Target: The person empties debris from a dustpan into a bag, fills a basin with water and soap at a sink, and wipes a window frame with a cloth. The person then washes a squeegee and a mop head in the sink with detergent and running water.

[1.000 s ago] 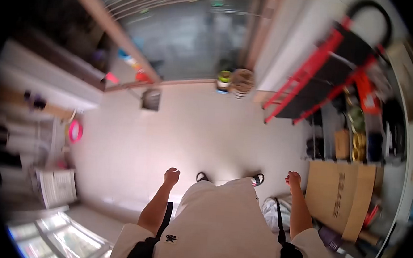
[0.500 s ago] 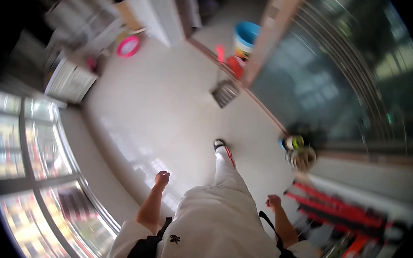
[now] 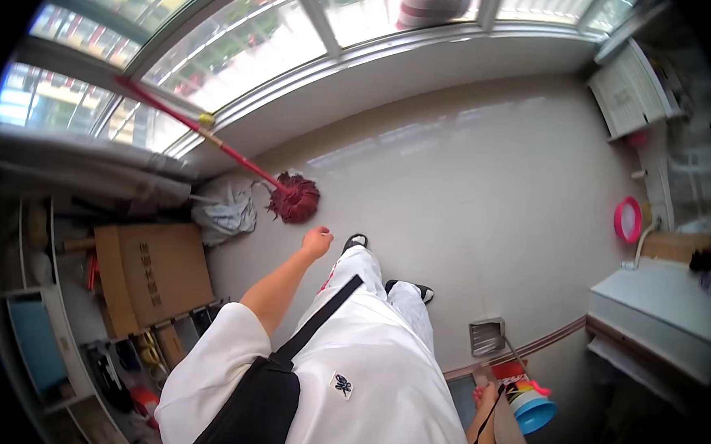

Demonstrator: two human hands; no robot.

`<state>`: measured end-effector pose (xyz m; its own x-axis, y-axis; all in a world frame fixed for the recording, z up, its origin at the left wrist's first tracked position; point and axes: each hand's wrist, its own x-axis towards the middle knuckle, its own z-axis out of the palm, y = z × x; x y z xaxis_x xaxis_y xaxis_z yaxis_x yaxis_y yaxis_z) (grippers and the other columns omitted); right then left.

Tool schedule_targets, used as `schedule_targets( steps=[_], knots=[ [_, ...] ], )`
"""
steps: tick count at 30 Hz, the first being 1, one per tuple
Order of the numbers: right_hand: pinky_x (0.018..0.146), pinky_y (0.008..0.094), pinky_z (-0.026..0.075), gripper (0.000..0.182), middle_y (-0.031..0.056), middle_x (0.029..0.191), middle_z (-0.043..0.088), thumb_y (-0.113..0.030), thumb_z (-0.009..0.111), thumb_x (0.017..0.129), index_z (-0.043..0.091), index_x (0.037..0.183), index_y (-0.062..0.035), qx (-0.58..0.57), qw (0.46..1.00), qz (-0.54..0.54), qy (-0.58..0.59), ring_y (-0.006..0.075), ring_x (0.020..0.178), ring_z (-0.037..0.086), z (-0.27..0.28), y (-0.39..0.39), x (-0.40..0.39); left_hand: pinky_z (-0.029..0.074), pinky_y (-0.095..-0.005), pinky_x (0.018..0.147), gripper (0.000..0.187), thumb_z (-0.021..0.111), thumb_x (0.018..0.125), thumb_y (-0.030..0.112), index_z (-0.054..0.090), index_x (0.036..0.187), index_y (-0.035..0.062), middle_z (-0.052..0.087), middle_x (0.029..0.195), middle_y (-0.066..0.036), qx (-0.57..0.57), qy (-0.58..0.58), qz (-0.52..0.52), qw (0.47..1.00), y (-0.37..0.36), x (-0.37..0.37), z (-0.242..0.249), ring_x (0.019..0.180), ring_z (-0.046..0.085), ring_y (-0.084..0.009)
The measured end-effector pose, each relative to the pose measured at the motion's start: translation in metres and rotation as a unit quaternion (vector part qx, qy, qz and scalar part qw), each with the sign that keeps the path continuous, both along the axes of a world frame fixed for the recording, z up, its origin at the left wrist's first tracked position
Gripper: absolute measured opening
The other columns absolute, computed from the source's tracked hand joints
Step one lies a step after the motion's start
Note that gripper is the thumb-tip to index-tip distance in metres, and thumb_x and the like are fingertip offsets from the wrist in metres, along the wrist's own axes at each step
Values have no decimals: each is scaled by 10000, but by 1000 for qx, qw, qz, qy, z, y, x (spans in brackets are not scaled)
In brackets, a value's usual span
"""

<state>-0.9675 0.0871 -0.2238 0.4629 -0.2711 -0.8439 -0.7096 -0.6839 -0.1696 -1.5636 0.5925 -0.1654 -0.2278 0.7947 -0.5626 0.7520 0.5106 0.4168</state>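
My left hand hangs in front of my body with its fingers loosely curled and nothing visible in them. Just beyond it, the dark red head of a mop rests on the floor, its red handle leaning against the window. At the lower right, my right hand is low at my side, fingers curled in, overlapping the door frame in this view. A thin black strap runs beside that wrist. Near this hand are a long-handled dustpan and a blue bucket.
A cardboard box stands left beside a shelf unit. A grey cloth bundle lies by the mop. Windows line the far wall. A pink basin and a white cabinet are at right. Pale floor spreads ahead.
My view has swung round to the left, bringing in the mop, box and shelves. The dustpan and bucket now appear at lower right. My right hand has come near the door frame in view.
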Motion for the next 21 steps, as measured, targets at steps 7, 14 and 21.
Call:
schedule_targets(
  steps=[7, 14, 21],
  knots=[
    [553, 320, 521, 264, 80, 869, 615, -235, 550, 935, 503, 1147, -85, 118, 973, 191, -61, 189, 677, 622, 26, 327, -13, 528, -345, 750, 352, 664, 800, 231, 660, 1086, 26, 702, 944, -123, -71, -59, 385, 918, -66, -237, -83, 825, 674, -211],
    [674, 280, 523, 359, 63, 945, 632, -173, 576, 946, 508, 1271, -35, 219, 834, 507, -14, 140, 782, 629, 82, 547, -299, 438, -364, 998, 779, 754, 787, 386, 449, 1370, -32, 575, 1301, -208, 145, -25, 375, 915, 208, -477, -39, 1208, 560, -282],
    [678, 248, 511, 398, 63, 925, 631, -140, 606, 931, 501, 1282, 15, 185, 786, 588, 40, 129, 761, 626, 122, 571, -426, 497, -328, 783, 584, 825, 759, 294, 515, 1170, 17, 629, 1038, -104, 384, -227, 407, 797, 423, -604, -56, 890, 618, -199]
  ],
)
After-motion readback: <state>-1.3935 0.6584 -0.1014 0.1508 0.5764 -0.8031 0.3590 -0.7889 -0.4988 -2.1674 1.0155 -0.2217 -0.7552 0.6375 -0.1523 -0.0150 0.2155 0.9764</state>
